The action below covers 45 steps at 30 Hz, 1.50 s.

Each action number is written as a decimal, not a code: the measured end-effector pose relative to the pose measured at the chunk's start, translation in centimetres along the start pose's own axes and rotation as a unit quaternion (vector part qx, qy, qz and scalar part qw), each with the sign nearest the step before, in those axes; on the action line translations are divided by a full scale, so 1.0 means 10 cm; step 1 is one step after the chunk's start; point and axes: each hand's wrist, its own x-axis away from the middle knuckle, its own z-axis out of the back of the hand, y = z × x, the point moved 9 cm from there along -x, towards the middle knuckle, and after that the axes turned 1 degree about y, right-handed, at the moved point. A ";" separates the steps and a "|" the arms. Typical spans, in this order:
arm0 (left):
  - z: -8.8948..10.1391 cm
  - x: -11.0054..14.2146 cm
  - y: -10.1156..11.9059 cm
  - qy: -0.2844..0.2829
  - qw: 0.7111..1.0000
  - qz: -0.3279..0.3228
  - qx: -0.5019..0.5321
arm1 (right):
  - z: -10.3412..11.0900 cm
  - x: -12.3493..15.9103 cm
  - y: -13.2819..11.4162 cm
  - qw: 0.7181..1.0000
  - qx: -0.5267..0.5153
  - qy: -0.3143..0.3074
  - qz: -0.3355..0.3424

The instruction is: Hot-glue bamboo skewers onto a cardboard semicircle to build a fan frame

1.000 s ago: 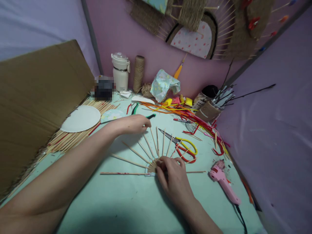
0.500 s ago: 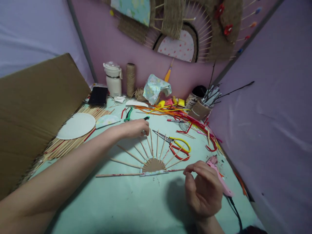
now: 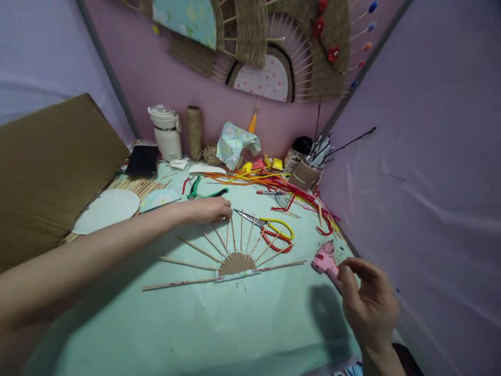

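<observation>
A fan of thin wooden sticks (image 3: 219, 256) lies flat on the mint green table (image 3: 195, 324), its ribs glued to a brown half-disc (image 3: 236, 264). My left hand (image 3: 207, 210) reaches across and rests on the tips of the upper ribs, fingers curled down onto them. My right hand (image 3: 366, 303) hovers at the right, above the table edge, thumb and fingers pinched together. I cannot make out anything between them. The pink glue gun (image 3: 325, 263) lies just left of that hand.
Yellow and red scissors (image 3: 274, 232) lie beside the fan. Red, orange and yellow strips (image 3: 274, 185) litter the back. Green pliers (image 3: 195, 188), a white disc (image 3: 105, 209) on a stick pile, a white flask (image 3: 166, 130), twine spool (image 3: 194, 130) and cardboard (image 3: 50, 167) stand left.
My right hand has lifted off the fan's brown hub and moved right, past the glue gun. My left hand stays on the rib tips. The view has tilted up and left.
</observation>
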 end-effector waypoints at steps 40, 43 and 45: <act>-0.03 0.03 0.32 0.028 0.983 -0.082 -0.159 | -0.36 0.19 0.13 0.940 -0.083 -0.226 -0.242; 0.00 0.12 0.24 0.024 0.981 -0.068 -0.181 | -0.60 0.29 -0.07 0.924 -0.100 -0.281 -0.238; 0.05 0.20 0.16 0.022 0.977 -0.062 -0.205 | -0.72 0.36 -0.16 0.912 -0.101 -0.314 -0.243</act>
